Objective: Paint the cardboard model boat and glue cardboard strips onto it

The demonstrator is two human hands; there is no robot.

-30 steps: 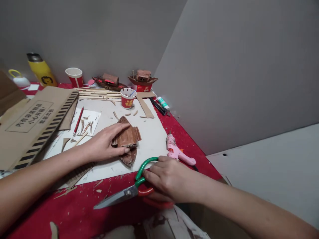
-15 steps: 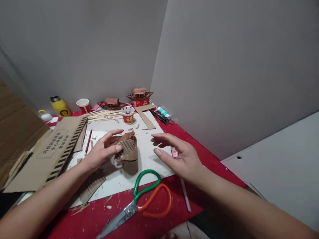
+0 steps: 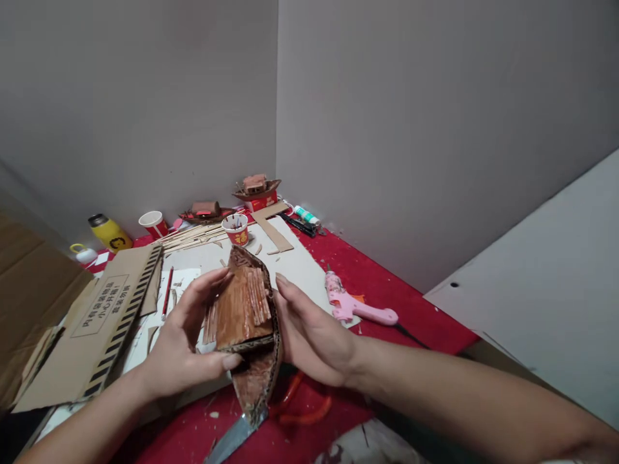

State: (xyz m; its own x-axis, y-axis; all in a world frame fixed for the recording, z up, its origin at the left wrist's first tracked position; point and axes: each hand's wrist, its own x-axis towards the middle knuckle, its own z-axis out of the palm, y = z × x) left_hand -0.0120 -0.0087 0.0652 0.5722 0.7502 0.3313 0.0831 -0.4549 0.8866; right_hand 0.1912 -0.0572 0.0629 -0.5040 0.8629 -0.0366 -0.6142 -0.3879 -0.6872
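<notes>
A brown cardboard model boat [image 3: 244, 303] with a roofed cabin is held up between both hands, its pointed ends facing away and toward me. My left hand [image 3: 186, 335] grips its left side, thumb on the near edge of the cabin roof. Along the right side of the hull lies my right hand [image 3: 314, 328], some of its fingers hidden behind the boat. Below, the boat and my hands partly cover a pair of scissors [image 3: 235, 441] with a metal blade and an orange handle loop in sight.
A pink glue gun [image 3: 362, 308] rests on the red cloth at right. Printed cardboard [image 3: 104, 316] lies at left, with a red pencil [image 3: 167, 293] beside it. Farther back are a paper cup [image 3: 235, 231], thin wooden sticks [image 3: 193, 236], a yellow bottle [image 3: 110, 233] and two finished-looking model boats [image 3: 256, 187].
The boat has been raised and turned so its roof and full length show. My right hand has moved left onto it. The view has shifted, bringing the whole glue gun into sight.
</notes>
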